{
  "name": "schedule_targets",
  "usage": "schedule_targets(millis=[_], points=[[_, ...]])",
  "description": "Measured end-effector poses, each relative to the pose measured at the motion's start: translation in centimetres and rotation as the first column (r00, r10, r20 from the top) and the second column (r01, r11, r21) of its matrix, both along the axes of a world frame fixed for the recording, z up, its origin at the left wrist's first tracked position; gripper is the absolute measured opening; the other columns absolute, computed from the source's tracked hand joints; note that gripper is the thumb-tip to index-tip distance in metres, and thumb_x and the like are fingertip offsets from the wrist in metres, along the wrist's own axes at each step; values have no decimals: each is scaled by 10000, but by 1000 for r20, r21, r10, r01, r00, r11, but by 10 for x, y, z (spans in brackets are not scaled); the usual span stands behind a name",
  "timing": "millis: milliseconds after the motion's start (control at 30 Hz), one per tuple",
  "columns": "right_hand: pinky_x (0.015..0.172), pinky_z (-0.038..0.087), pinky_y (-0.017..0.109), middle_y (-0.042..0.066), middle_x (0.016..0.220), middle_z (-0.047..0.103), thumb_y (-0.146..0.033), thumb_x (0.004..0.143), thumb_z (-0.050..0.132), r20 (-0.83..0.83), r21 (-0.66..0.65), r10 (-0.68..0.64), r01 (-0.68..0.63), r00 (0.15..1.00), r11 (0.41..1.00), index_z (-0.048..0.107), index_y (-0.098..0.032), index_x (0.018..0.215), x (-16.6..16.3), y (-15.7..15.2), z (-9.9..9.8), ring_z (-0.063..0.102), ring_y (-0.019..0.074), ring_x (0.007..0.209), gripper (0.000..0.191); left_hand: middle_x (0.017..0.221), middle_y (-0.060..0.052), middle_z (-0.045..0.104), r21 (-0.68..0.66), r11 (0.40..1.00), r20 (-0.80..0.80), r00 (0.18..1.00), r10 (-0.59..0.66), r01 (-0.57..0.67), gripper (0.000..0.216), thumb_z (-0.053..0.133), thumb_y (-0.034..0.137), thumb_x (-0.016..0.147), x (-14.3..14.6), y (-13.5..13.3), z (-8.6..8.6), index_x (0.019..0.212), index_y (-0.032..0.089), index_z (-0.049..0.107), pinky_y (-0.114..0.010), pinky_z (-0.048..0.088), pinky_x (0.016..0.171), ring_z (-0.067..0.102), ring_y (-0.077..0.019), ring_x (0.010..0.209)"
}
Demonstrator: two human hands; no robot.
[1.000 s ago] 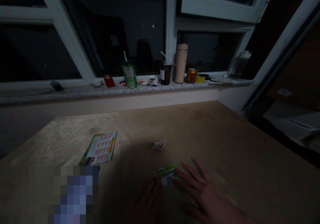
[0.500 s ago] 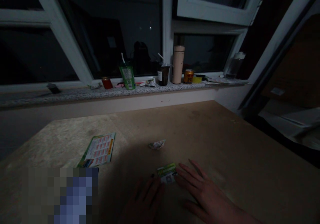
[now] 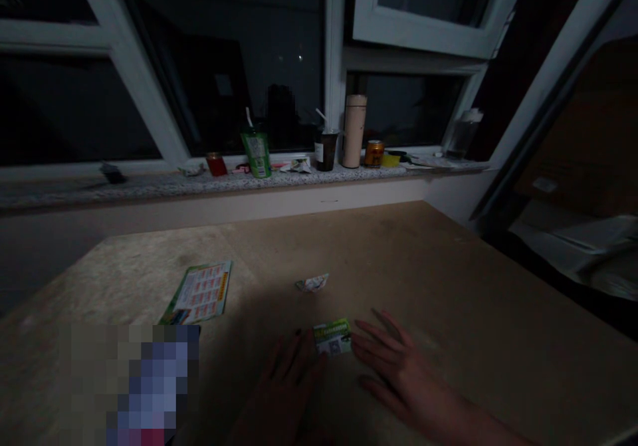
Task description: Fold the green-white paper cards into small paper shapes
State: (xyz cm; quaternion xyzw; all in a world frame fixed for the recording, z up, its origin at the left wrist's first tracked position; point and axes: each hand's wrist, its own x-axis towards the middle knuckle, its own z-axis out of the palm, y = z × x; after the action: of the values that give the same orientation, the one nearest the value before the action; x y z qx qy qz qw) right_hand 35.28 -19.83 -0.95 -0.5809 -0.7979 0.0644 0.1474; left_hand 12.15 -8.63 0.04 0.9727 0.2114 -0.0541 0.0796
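On the table [image 3: 448,266], both flat, open hands still press the folded paper [image 3: 332,337], barely shifted

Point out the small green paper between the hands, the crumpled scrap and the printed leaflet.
small green paper [image 3: 332,337], head view, on its middle.
crumpled scrap [image 3: 313,283], head view, on its middle.
printed leaflet [image 3: 199,293], head view, on its printed face.

Your 2 hands lie low and palm down, fingers spread and pointing forward. Your left hand [image 3: 286,383] sits just beside your right hand [image 3: 399,373], both open, fingertips angled toward each other.
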Motion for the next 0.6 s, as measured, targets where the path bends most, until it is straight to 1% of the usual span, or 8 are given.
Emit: schedule_targets(millis=[100,200,300,400,467,533,600], points=[[1143,92,569,46,1377,503,-364,959,430,21,20,6,-6,1000,1000,449,-189,1355,-1,0,-1,311,254,1357,433,1510,-147,198,-11,1000,20,1000,-24,24,782,701,425,775,0,0,-4,1435,208,342,-586,226,1066,160,-370,1376],[1145,125,548,50,1352,528,-353,943,466,20,58,4,-5,1000,998,480,-190,1331,-1,1,-3,360,252,1329,421,1514,-140,181,-19,998,45,997,-58,59,742,644,368,824,0,2,-10,1452,184,296,-580,185,1081,139,-339,1388],[1143,161,528,56,1321,555,-326,926,500,-1,98,3,-3,1000,995,502,-197,1312,0,1,-4,410,243,1295,408,1527,-117,121,-3,998,65,996,-58,58,736,600,311,851,-1,3,-14,1474,233,217,-579,169,1082,97,-315,1398],[1141,169,523,55,1271,594,-313,922,506,-20,98,13,-11,1000,995,542,-200,1270,0,3,0,445,239,1265,367,1535,-110,80,13,999,60,997,-42,42,730,589,300,854,-3,0,-12,1475,268,206,-590,186,1070,73,-335,1395],[1145,161,515,47,1238,615,-318,934,485,-27,74,12,-10,1000,997,572,-203,1233,-1,7,5,467,232,1244,332,1535,-113,91,21,999,49,998,-48,47,753,604,307,840,-3,-2,-9,1476,250,205,-587,196,1069,83,-343,1394],[1156,154,486,45,1257,603,-327,950,454,-37,52,12,-10,999,999,572,-205,1235,-4,13,10,457,217,1256,332,1530,-110,145,33,997,53,996,-73,72,763,604,308,836,-2,-3,-5,1478,215,202,-567,199,1081,131,-324,1394],[1161,165,441,66,1355,524,-330,955,436,-50,37,67,-66,996,997,482,-197,1335,-8,21,13,391,201,1313,405,1517,-101,218,48,995,81,992,-91,87,739,581,303,847,-3,-4,-3,1477,191,211,-535,210,1093,196,-297,1387]])
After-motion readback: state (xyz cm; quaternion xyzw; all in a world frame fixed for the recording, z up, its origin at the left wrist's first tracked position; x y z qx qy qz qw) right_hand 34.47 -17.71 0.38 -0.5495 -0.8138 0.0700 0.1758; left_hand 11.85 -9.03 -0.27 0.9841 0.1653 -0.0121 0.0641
